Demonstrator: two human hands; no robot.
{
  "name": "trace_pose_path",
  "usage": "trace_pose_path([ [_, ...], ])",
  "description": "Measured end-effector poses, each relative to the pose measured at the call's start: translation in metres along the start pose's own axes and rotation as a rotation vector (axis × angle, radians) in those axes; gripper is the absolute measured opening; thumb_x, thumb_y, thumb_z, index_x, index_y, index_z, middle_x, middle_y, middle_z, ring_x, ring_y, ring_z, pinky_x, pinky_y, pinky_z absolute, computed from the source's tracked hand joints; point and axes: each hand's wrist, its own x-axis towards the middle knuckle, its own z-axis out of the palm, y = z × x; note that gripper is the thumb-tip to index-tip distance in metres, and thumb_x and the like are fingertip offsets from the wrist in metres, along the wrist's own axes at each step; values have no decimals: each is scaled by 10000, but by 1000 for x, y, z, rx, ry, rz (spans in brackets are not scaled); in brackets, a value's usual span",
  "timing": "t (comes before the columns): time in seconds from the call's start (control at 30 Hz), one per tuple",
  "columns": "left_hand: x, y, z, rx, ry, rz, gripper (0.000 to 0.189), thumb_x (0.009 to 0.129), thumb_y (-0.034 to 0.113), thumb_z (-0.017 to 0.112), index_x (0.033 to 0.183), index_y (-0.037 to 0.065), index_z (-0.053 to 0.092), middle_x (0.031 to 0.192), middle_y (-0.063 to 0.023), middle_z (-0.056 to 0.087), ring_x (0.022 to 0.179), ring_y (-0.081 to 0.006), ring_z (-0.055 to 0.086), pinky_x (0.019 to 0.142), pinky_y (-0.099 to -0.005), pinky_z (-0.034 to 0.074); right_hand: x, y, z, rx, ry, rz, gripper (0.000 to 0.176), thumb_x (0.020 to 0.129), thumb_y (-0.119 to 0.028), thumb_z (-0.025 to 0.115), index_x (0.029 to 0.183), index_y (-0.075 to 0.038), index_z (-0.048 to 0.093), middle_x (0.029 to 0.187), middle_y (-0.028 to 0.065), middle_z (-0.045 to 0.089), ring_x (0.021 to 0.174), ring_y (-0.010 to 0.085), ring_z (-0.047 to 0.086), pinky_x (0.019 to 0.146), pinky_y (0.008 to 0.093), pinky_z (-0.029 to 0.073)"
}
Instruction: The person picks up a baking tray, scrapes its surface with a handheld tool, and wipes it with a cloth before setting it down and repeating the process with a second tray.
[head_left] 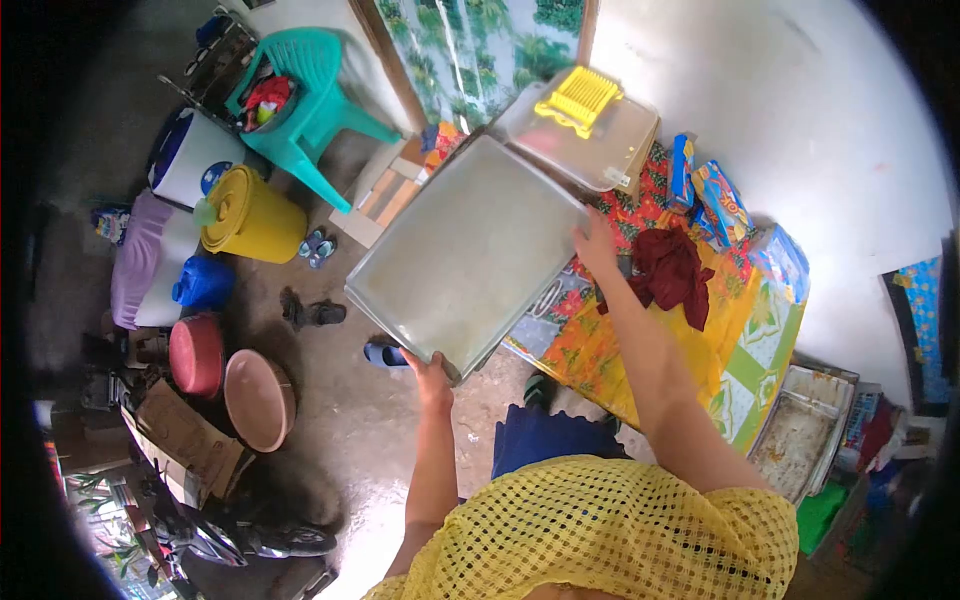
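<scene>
A large flat rectangular tray or panel [470, 255], greyish and translucent-looking, is held tilted in front of me between both hands. My left hand [430, 380] grips its near lower corner, thumb on the top face and the other fingers hidden beneath. At its right corner, my right hand [594, 245] is closed on the edge. To the right, a dark red cloth [670, 275] lies crumpled on the table's patterned cover [600, 350]. Beyond the panel, a yellow plastic rack [580, 100] rests on a clear lidded container [560, 145].
Blue boxes [718, 200] stand by the wall. Left are a green chair [300, 110], a yellow bucket [255, 215], a blue jug [203, 284], basins [260, 400] and cardboard [180, 435]. Slippers [385, 354] lie on the floor. A stained tray [800, 425] is at right.
</scene>
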Motion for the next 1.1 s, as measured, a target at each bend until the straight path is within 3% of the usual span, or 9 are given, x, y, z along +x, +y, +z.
trace_pose_path([
  [0.13, 6, -9, 2, -51, 8, -90, 866, 865, -56, 462, 1490, 244, -58, 1353, -76, 354, 1066, -207, 459, 899, -301, 400, -60, -43, -75, -424, -144, 574, 871, 712, -467, 736, 1336, -10, 335, 1180, 212, 499, 1108, 396, 490, 901, 485, 451],
  [0.23, 14, -27, -3, -62, -38, 27, 903, 886, -28, 468, 1463, 304, -142, 1330, -93, 356, 990, -229, 494, 775, -353, 477, -74, -31, -82, -460, -197, 637, 950, 632, -508, 788, 1307, -16, 335, 1189, 189, 492, 1093, 393, 506, 894, 493, 451],
  [0.37, 6, -15, -6, -30, -123, -94, 923, 916, 23, 465, 1408, 390, -225, 1362, -138, 323, 928, -294, 552, 529, -419, 533, -65, -31, -94, -382, -329, 699, 861, 622, -468, 811, 1206, -1, 384, 1202, 204, 495, 1121, 393, 498, 883, 487, 459],
  [0.43, -3, -3, -2, -55, -153, -108, 917, 928, 46, 459, 1388, 415, -243, 1382, -158, 302, 922, -323, 572, 434, -438, 535, -69, -9, -84, -290, -291, 612, 762, 682, -402, 780, 1202, -4, 391, 1168, 229, 531, 1091, 407, 526, 864, 492, 465],
  [0.67, -24, 39, 4, 24, -189, -224, 961, 923, 102, 504, 1362, 424, -288, 1440, -163, 244, 954, -336, 580, 493, -428, 578, -42, -48, -103, -72, -154, 445, 399, 877, -188, 549, 1225, -53, 408, 998, 283, 619, 964, 456, 584, 812, 526, 451],
  [0.8, -26, 43, 1, 74, -211, -257, 1017, 904, 99, 539, 1348, 421, -317, 1457, -178, 220, 971, -335, 578, 537, -419, 590, -11, -34, -60, 129, -34, 217, 472, 882, -198, 534, 1294, -53, 356, 1097, 293, 577, 1006, 457, 563, 848, 522, 435],
  [0.9, -29, 44, -6, 52, -306, -236, 1075, 880, 58, 565, 1337, 409, -342, 1444, -206, 240, 986, -328, 577, 569, -407, 595, 2, -29, 3, 107, -23, 230, 593, 865, -238, 576, 1340, -35, 285, 1196, 281, 525, 1057, 438, 550, 868, 504, 439],
  [1.0, -26, 41, -14, 41, -371, -221, 1131, 855, 6, 584, 1322, 399, -368, 1410, -231, 294, 988, -313, 581, 596, -400, 598, -7, -94, -9, -232, -420, 177, 723, 813, -328, 654, 1351, -4, 296, 1299, 271, 440, 1146, 416, 496, 951, 462, 406],
  [1.1, -21, 34, -20, 48, -372, -207, 1153, 843, -29, 585, 1317, 397, -375, 1376, -235, 346, 979, -301, 587, 612, -392, 599, -14, -133, -4, -208, -404, 80, 812, 754, -394, 714, 1333, 7, 310, 1244, 243, 480, 1128, 397, 512, 928, 473, 419],
])
